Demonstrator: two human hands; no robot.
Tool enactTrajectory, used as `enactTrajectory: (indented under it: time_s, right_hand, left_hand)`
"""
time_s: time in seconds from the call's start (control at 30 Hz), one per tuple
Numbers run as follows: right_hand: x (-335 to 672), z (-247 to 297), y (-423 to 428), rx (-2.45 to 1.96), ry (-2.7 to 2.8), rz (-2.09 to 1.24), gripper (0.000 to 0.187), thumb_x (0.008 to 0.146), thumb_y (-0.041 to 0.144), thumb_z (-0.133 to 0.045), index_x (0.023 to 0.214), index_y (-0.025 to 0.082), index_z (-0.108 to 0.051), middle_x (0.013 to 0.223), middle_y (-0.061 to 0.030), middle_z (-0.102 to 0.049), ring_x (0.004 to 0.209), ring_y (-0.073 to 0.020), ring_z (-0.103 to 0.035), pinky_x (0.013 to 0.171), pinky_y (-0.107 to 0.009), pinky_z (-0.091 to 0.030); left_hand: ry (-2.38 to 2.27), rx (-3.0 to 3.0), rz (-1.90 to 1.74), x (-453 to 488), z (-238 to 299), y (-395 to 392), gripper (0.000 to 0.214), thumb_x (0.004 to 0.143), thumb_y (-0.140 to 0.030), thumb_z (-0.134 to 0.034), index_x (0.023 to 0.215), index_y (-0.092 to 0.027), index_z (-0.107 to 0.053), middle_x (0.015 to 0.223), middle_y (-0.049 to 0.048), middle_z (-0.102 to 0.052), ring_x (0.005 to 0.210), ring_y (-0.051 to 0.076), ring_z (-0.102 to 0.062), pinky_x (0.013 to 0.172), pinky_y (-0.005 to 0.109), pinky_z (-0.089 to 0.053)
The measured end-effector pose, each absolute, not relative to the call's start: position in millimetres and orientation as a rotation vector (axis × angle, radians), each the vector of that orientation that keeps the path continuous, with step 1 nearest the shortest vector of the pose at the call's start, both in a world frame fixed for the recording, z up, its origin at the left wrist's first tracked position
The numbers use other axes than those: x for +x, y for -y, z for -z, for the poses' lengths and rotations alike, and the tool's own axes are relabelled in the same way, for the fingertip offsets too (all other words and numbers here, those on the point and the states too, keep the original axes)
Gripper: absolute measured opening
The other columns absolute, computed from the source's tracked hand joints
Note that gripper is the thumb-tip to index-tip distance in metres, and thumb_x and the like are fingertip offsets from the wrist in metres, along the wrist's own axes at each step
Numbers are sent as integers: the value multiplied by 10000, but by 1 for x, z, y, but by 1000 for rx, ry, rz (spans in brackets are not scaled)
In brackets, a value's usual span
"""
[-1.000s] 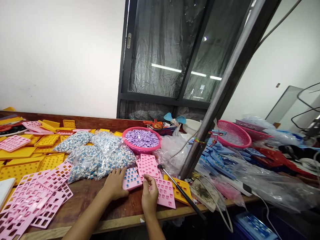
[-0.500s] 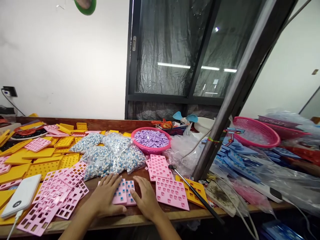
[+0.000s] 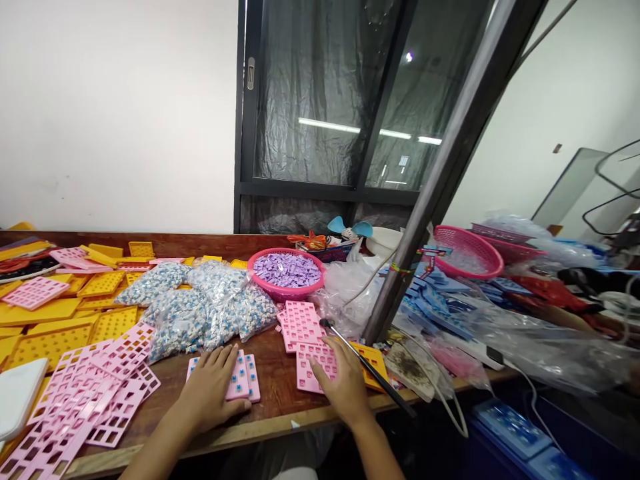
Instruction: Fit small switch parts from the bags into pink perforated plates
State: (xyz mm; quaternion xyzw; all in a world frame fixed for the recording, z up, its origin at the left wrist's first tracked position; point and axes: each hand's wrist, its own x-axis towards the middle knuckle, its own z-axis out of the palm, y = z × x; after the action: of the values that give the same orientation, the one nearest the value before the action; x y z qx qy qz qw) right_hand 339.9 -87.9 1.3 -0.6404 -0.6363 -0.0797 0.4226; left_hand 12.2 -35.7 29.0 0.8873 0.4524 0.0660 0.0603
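Note:
My left hand (image 3: 214,383) lies flat, fingers stretched out, over a pink panel fitted with small blue-topped switches (image 3: 241,379). A second such panel seems to lie under or beside it, partly covered by the hand. My right hand (image 3: 345,383) is over the right side of a pink panel with square recesses (image 3: 306,377), with thumb and fingers apart. Whether its fingertips press on that panel I cannot tell. Just behind lies another pink panel (image 3: 303,320), stacked on a further one.
Clear bags of small blue-and-white parts (image 3: 210,307) lie behind my left hand. A pink basket (image 3: 257,280) holds purple pieces. Pink grid plates (image 3: 95,393) and yellow panels (image 3: 55,343) cover the left. A slanted metal post (image 3: 400,267) and a black rod (image 3: 380,380) stand right.
My right hand has left the switch-fitted panel and moved right, onto the pink panel with recesses. My left hand stays on its panel. The view has turned to the right.

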Motion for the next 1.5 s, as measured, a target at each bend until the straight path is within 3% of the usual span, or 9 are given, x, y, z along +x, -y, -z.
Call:
enactTrajectory:
  time_s: [0.17, 0.33, 0.53, 0.77, 1.0, 1.13, 1.27, 1.4, 1.5]
  right_hand:
    - [387, 2, 95, -1856, 2017, 90, 977, 690, 652, -773, 1494, 174, -488, 1538, -177, -488, 1432, -393, -412, 1224, -558, -252]
    - [383, -1, 92, -1867, 2159, 33, 1126, 608, 723, -802, 1522, 157, -466, 1552, -194, -467, 1443, -406, -390, 1228, -562, -242]
    - [373, -8, 101, -1739, 2020, 135, 1001, 621, 693, -817, 1441, 182, -559, 1458, -194, -551, 1358, -426, -469, 1170, -595, -325]
    - [336, 1, 109, -1541, 2103, -130, 1003, 598, 723, -827, 1442, 247, -570, 1455, -169, -563, 1339, -425, -497, 1133, -591, -381]
    - [294, -1, 84, -1393, 2256, -289, 967, 587, 743, -827, 1391, 246, -627, 1393, -163, -619, 1292, -415, -541, 1130, -567, -393]
    - [258, -10, 65, -1311, 2343, -307, 972, 610, 759, -807, 1393, 220, -606, 1363, -168, -621, 1256, -396, -549, 1119, -552, -392]
    - [232, -16, 51, -1205, 2416, -270, 972, 637, 779, -776, 1404, 217, -576, 1359, -158, -607, 1241, -381, -541, 1103, -544, -396]
    - [218, -29, 27, -1133, 2461, -307, 736, 766, 689, -744, 1322, 222, -621, 1279, -130, -650, 1173, -336, -589, 1034, -480, -456]
    - [206, -39, -5, -1122, 2375, -241, 440, 951, 502, -632, 1284, 215, -634, 1237, -109, -679, 1135, -279, -624, 989, -410, -482]
  left_hand:
    - [-1361, 2685, -184, 38, -30, 27, 1145, 697, -796, -616, 1590, -141, -326, 1638, 173, -360, 1483, 399, -344, 1235, 553, -228]
    - [-1350, 2673, -205, 46, -24, 24, 1113, 736, -793, -552, 1596, -134, -298, 1643, 182, -341, 1506, 396, -296, 1245, 566, -175]
    - [-1328, 2680, -175, 43, -31, 12, 1213, 562, -745, -716, 1555, -144, -365, 1491, 220, -514, 1371, 438, -460, 1163, 580, -324]
    - [-1305, 2687, -165, 35, -38, 4, 1108, 562, -744, -711, 1500, -229, -423, 1404, 172, -581, 1287, 420, -534, 1080, 537, -425]
    - [-1547, 2584, -120, -36, -38, 12, 1192, 525, -680, -771, 1539, -198, -373, 1466, 199, -533, 1346, 453, -485, 1120, 562, -376]
    - [-1631, 2535, -107, -74, -39, 20, 1152, 575, -641, -747, 1562, -198, -353, 1515, 199, -499, 1375, 446, -466, 1139, 581, -355]
    - [-1636, 2509, -111, -91, -38, 23, 1128, 588, -590, -758, 1565, -189, -363, 1547, 185, -479, 1406, 418, -451, 1161, 532, -357]
    - [-1632, 2486, -149, -93, -44, 20, 1169, 556, -673, -787, 1556, -221, -385, 1531, 171, -503, 1415, 428, -441, 1175, 542, -345]
    - [-1670, 2477, -271, -92, -57, 4, 838, 794, -725, -590, 1486, -270, -463, 1479, 121, -549, 1377, 342, -495, 1137, 455, -400]
